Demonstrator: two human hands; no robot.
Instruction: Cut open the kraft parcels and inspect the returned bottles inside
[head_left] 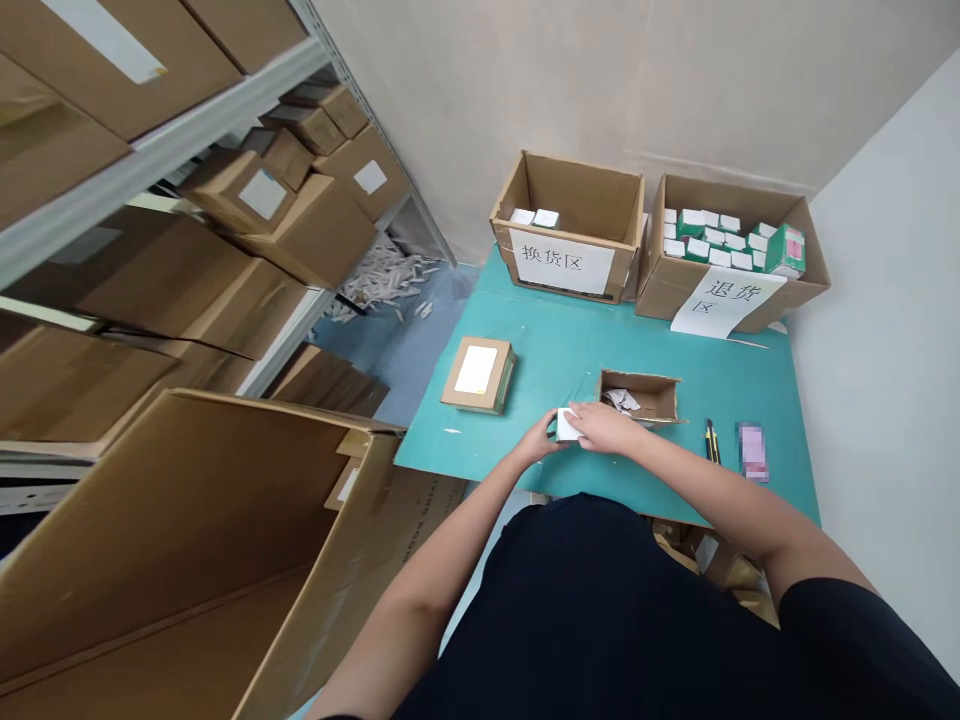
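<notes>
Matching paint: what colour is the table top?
The table top is teal; head view shows it best.

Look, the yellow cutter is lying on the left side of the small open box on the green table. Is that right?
No, the side is wrong. The head view shows the yellow cutter lying on the right side of the small open box, on the green table.

A black top (592, 620) with short sleeves (840, 640) is worn.
</notes>
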